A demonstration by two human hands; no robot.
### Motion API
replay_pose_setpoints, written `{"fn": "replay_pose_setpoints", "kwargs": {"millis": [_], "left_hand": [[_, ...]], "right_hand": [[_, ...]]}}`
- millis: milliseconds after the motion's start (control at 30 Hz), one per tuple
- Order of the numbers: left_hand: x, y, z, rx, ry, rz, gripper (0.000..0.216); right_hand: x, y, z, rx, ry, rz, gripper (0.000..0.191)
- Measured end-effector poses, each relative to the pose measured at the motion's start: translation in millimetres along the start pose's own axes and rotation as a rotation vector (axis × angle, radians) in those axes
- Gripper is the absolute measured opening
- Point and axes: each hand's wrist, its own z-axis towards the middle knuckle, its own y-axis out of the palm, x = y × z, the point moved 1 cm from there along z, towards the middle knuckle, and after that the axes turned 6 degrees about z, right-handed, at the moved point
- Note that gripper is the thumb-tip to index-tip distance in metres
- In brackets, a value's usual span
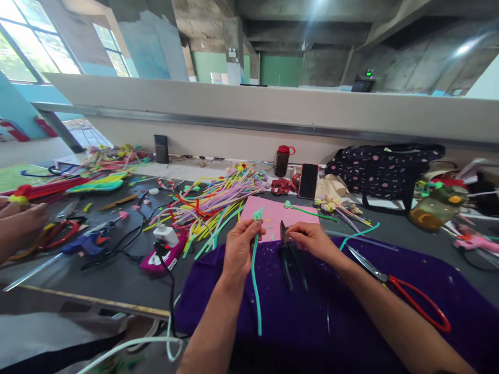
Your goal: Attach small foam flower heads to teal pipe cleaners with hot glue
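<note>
My left hand point(240, 245) pinches a mint-green fuzzy stem point(255, 283) just under its small flower-like head point(258, 213). The stem's long tail hangs down over a purple cloth point(218, 306). My right hand point(312, 239) is closed, its fingertips at the jaw end of dark pliers point(287, 252), whose handles point down toward me. Beneath both hands, a pink sheet point(255, 205) with small scraps on it lies partly under the cloth. A green stem with a pale head point(307, 209) rests across the sheet.
Red-handled scissors point(401, 293) lie at right. Beyond are a phone point(307, 181), a red-capped bottle point(283, 160) and a patterned bag point(382, 166). Many coloured stems point(218, 200) pile at centre left, near a purple power strip point(166, 254) and blue glue gun point(91, 240). Another person's hand point(23, 223) shows at left.
</note>
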Motion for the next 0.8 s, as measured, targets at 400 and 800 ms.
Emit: {"fn": "replay_pose_setpoints", "kwargs": {"millis": [400,800], "left_hand": [[3.5,12.1,4.8,-0.082,-0.053,0.078,0.023],[-9.4,10.5,30.8,-0.209,-0.169,0.103,0.027]], "right_hand": [[-4.8,35.1,48.6,-0.266,-0.122,-0.935,0.017],[-15.9,-17.1,49.8,-0.056,-0.192,-0.244,0.017]]}}
